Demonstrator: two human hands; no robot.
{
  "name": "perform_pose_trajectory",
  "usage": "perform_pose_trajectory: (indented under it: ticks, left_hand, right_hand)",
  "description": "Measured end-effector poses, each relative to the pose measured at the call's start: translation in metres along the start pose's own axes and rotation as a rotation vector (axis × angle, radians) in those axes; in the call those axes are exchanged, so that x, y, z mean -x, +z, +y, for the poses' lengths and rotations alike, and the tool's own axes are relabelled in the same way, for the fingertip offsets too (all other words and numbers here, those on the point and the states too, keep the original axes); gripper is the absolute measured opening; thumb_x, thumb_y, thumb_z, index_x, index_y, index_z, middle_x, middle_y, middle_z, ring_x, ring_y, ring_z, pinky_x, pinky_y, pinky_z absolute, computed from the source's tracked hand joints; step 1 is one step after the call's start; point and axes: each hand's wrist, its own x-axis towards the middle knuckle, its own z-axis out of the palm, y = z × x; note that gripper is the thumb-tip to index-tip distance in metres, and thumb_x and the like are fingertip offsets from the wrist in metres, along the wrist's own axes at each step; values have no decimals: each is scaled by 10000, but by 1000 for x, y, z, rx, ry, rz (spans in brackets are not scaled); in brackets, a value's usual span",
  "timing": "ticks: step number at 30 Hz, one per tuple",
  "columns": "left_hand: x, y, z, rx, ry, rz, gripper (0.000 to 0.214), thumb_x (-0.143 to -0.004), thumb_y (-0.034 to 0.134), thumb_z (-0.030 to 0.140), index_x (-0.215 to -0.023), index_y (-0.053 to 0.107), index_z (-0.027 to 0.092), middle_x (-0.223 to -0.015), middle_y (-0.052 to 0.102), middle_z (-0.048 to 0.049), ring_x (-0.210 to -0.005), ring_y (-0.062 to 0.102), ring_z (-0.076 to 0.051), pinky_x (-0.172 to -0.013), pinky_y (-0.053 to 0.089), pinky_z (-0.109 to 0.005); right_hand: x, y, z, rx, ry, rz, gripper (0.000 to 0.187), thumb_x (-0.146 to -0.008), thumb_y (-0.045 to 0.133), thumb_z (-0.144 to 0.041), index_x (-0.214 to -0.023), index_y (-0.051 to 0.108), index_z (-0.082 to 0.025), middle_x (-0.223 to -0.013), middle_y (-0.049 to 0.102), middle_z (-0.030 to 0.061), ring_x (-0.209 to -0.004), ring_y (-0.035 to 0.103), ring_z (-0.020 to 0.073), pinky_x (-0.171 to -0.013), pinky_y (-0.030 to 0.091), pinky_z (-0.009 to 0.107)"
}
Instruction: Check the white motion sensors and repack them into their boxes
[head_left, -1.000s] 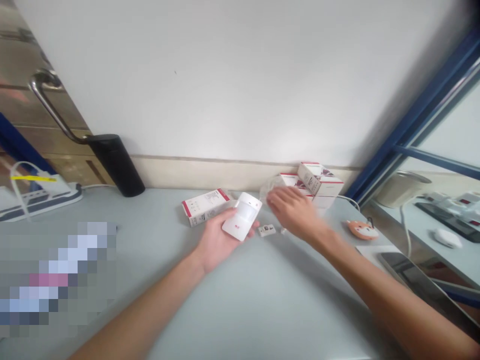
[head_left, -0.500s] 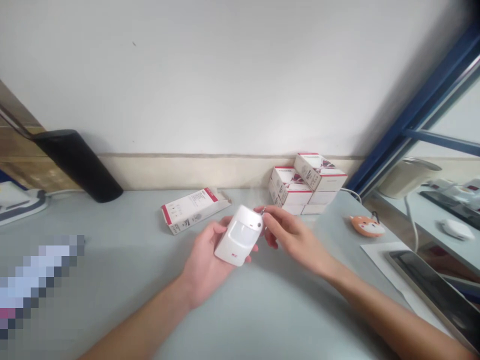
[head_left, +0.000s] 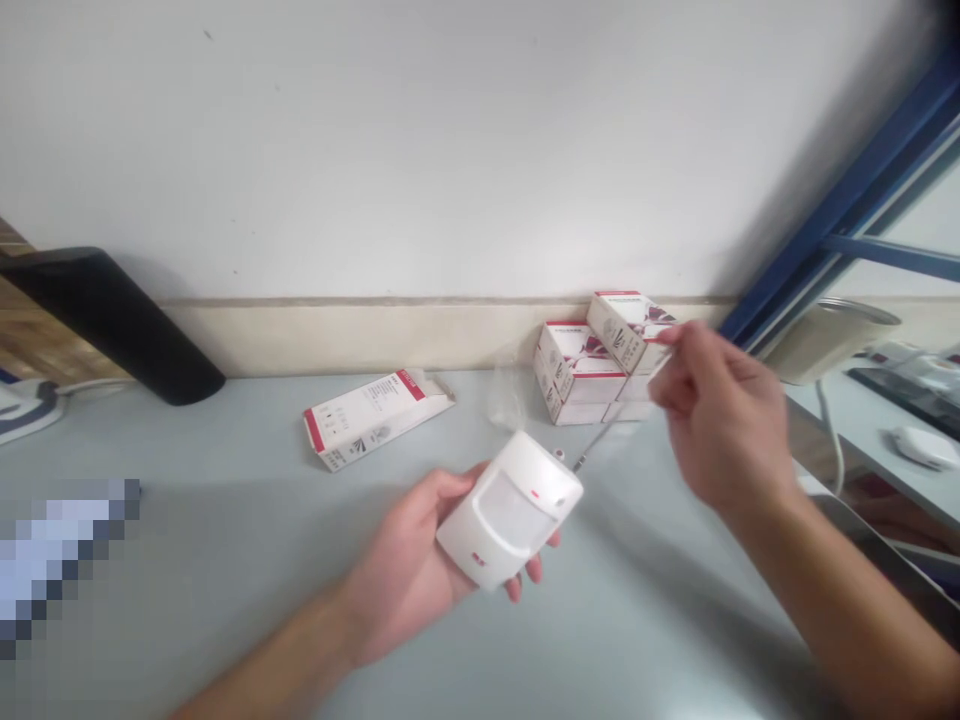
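My left hand (head_left: pixel 416 560) is wrapped round a white motion sensor (head_left: pixel 510 515), its curved window facing up and a small red mark near its lower end. From the sensor's upper right corner a thin metal antenna (head_left: pixel 596 443) stands drawn out, slanting up to the right. My right hand (head_left: pixel 724 415) pinches the far end of that antenna between thumb and fingers, well apart from the sensor body. The antenna's very tip is hidden by the fingers.
Behind my hands lies an opened white and red box (head_left: pixel 375 415). Stacked boxes (head_left: pixel 585 375) stand by the wall, next to a clear plastic bag (head_left: pixel 506 395). A black cylinder (head_left: pixel 127 325) leans at left; a blue frame (head_left: pixel 847 200) edges the right side.
My right hand has moved up and right, pulling the antenna out long from the sensor. My left hand and the sensor sit slightly lower and further right in view.
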Motion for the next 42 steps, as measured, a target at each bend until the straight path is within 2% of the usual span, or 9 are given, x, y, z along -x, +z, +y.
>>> perform_pose_trajectory:
  ticks: [5,10,14,19,25,28,31,36,42]
  left_hand:
    - [-2,-2,-3,-43,-47,-41,497,-1040,387,371,-1363,652,103,-1101,751,-220,-880,729,-306,-750,500,-382]
    - [-3,-8,-1,-112,-47,-10,480,-1058,399,384,-1373,644,117,-1140,741,-209,-924,715,-296,-779,502,-378]
    - [-6,-9,1,-142,-45,-17,483,-1061,407,382,-1401,630,120,-1186,735,-219,-957,705,-295,-811,504,-389]
    - [-5,-10,4,-113,-21,16,471,-1027,445,340,-1376,649,99,-1180,731,-226,-934,710,-318,-787,496,-398]
    - [-5,-17,7,-70,-6,44,439,-976,485,310,-1306,680,96,-1159,728,-206,-905,720,-331,-763,488,-392]
    - [-6,-18,6,-94,-37,28,450,-979,479,333,-1320,664,105,-1116,745,-201,-869,725,-320,-770,490,-398]
    - [-6,-18,6,-133,-87,19,463,-1020,419,397,-1305,653,115,-1072,765,-216,-748,717,-287,-734,480,-393]
    - [-4,-14,9,-155,-118,10,490,-1038,369,444,-1294,625,113,-1034,772,-225,-609,670,-245,-640,434,-364]
    - [-3,-13,11,-163,-89,59,460,-1001,369,406,-1275,590,109,-1006,761,-217,-605,662,-252,-650,405,-366]
  right_hand:
    - [-35,-27,-10,-132,-92,122,236,-1002,708,-306,-829,709,-144,-545,309,-90,-501,224,81,-492,185,276]
    - [-53,-46,-5,-121,-82,199,259,-950,770,-337,-804,699,-136,-570,366,-87,-509,224,66,-487,181,275]
    - [-61,-55,0,-78,-99,227,268,-914,801,-373,-839,735,-124,-532,324,-98,-507,256,73,-495,178,287]
    - [-62,-55,2,-42,-87,249,322,-891,812,-416,-775,717,-131,-540,326,-91,-506,268,70,-495,166,294]
    - [-60,-53,1,-42,-92,276,408,-802,890,-422,-650,622,-154,-590,442,-58,-504,294,58,-476,166,285]
    - [-61,-57,4,-39,-89,257,391,-802,895,-450,-711,658,-152,-541,372,-89,-503,272,66,-474,182,268]
    - [-63,-60,6,-76,-82,199,432,-795,895,-513,-748,650,-161,-532,327,-105,-508,257,71,-467,191,252]
    - [-64,-59,4,-166,-35,168,446,-766,926,-485,-760,608,-173,-559,321,-114,-509,256,62,-464,211,227]
    - [-61,-54,13,-3,-156,185,448,-839,844,-538,-719,591,-187,-562,401,-84,-482,302,65,-466,184,266]
